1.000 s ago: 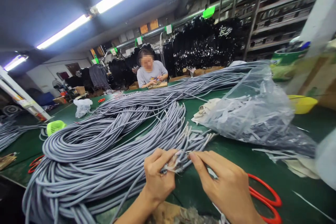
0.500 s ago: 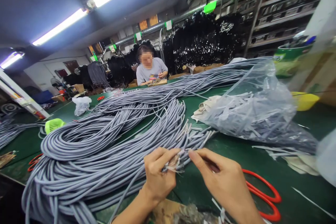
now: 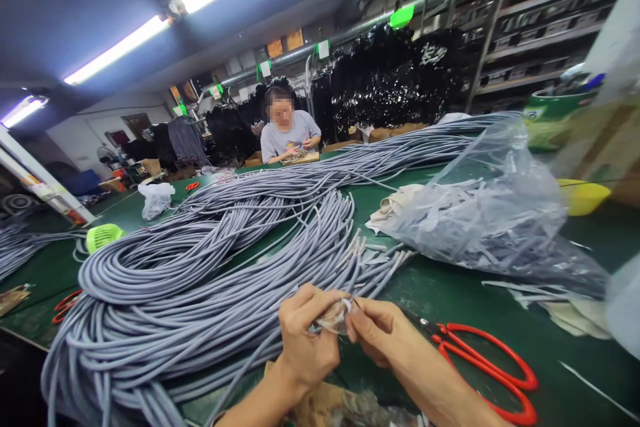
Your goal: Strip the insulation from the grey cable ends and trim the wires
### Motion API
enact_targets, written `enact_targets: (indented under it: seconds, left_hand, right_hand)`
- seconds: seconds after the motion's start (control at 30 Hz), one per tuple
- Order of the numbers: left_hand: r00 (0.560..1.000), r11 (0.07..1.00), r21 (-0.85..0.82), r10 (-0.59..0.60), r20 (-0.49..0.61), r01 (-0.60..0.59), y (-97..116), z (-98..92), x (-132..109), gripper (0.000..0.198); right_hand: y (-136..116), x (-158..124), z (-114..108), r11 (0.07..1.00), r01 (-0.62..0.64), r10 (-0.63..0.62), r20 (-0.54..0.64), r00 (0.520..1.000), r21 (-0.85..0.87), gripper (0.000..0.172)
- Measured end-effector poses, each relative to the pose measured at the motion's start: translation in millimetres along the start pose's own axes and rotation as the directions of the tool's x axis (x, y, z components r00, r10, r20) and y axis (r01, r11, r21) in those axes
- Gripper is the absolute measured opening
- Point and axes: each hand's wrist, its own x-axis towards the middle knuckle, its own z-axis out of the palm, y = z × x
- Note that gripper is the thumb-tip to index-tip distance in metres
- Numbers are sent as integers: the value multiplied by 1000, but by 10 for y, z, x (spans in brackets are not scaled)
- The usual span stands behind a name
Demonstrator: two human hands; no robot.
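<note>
Two bare hands, left hand [image 3: 310, 330] and right hand [image 3: 377, 328], belong to a worker whose forearms are likewise uncovered down to the lower edge of the head camera's view. The left forearm [image 3: 267, 392] is slim, narrowing slightly at the wrist; the right forearm [image 3: 443, 383] is smooth and widens away from its wrist. Rounded knuckles mark the left hand; fingernail detail is too blurred to tell.
</note>
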Motion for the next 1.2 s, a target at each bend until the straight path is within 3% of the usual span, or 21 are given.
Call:
enact_targets:
  seconds: [0.2,0.33,0.6,0.77,0.83,0.93,1.0,1.1,1.2]
  left_hand:
    - [997,997,-25,-67,35,68,11,21,-17,19]
    - [984,988,-57,-139,109,145,-1,26,-41,21]
    - [962,946,-193,-236,139,260,5,10,26,37]
    - [971,959,-181,-198,131,220,-43,16,-7,34]
    - [970,960,-174,-196,142,219,-47,8,-9,34]
    - [968,957,-172,-210,140,232,-38,-9,2,34]
    - [965,955,-165,-229,127,248,-34,-16,4,33]
    - [963,954,-156,-239,125,257,-40,-13,-8,32]
    - [967,959,-146,-229,116,244,-46,-7,-19,31]
  right_hand:
    - [-87,-38,58,959,129,-168,-142,976,-251,47]
    - [-69,-69,56,894,176,-287,-226,931,-412,47]
    - [-144,-141,29,889,226,-409,-468,783,-398,30]
    - [-98,-128,6,807,255,-467,-311,828,-532,29]
    - [-86,-117,-13,687,300,-587,-261,766,-662,24]
    - [-101,-115,-27,437,360,-799,-172,577,-824,12]
    - [-118,-122,-29,302,364,-872,-101,479,-881,9]
    - [-137,-139,-29,197,347,-901,-30,433,-917,8]
    - [-156,-152,-34,168,329,-899,-8,437,-929,11]
